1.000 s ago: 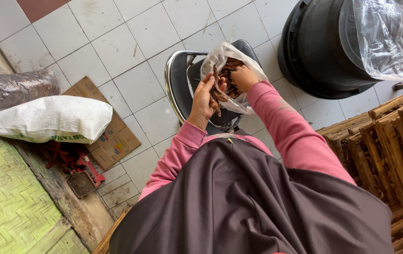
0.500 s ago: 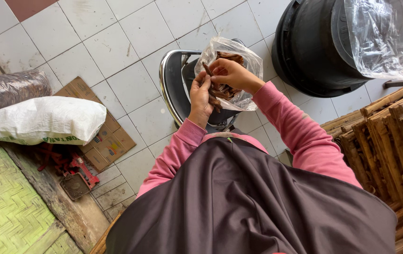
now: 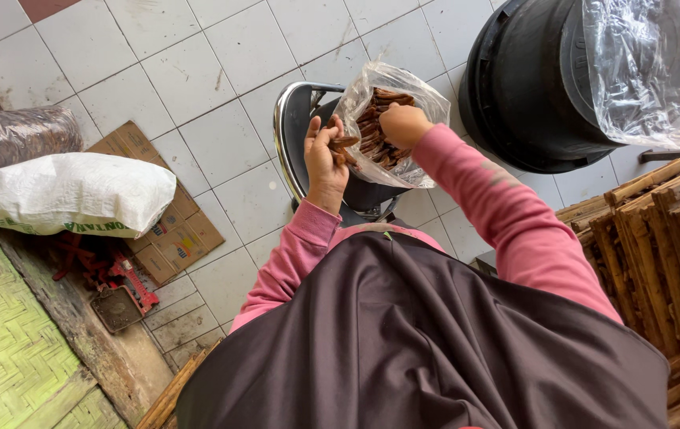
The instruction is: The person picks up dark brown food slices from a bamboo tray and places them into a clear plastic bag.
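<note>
Between both hands' grip (image 3: 365, 139), clear snack bag (image 3: 392, 119)

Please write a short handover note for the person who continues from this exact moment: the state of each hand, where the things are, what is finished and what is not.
Left hand: closed on a few brown sticks, at the edge of the clear plastic bag.
Right hand: fist at the bag's open mouth, gripping its rim or contents; I cannot tell which.
The bag sits on a dark seat with a metal rim and is partly filled with brown sticks.
Nearby: a black tub with a plastic liner, wooden frames on the right, a white sack on the left.
Done: many sticks are in the bag.
Left: the bag is still open; the sticks in the left hand are not yet inside.
</note>
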